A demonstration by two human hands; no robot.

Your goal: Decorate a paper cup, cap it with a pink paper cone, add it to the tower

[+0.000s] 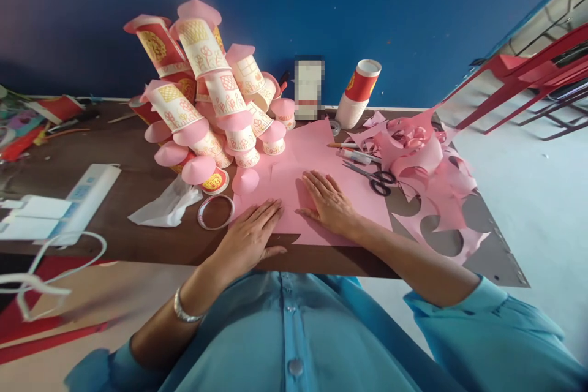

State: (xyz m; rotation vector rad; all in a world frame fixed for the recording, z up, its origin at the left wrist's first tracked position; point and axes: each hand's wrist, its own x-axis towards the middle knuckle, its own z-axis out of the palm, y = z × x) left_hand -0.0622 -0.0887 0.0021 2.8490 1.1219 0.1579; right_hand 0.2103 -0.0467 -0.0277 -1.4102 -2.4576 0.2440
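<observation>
Pink paper sheets (294, 165) lie flat near the table's front edge. My left hand (250, 233) rests on their left front part, palm down with fingers stretched out. Flat on the paper to the right lies my right hand (331, 205), its fingers extended too. Neither hand holds anything. Left of my left hand is a roll of tape (215, 212). Black-handled scissors (372, 177) lie beyond my right hand, beside a pencil (349, 145) and a capped pen or marker (356, 156).
Decorated paper cups with pink cone roofs (214, 92) stand stacked at the back left. A cup stack (358, 95) stands by the blue wall. Cut pink scraps (432, 177) cover the right end. A plastic bag (168, 205) and a power strip (89, 202) lie left.
</observation>
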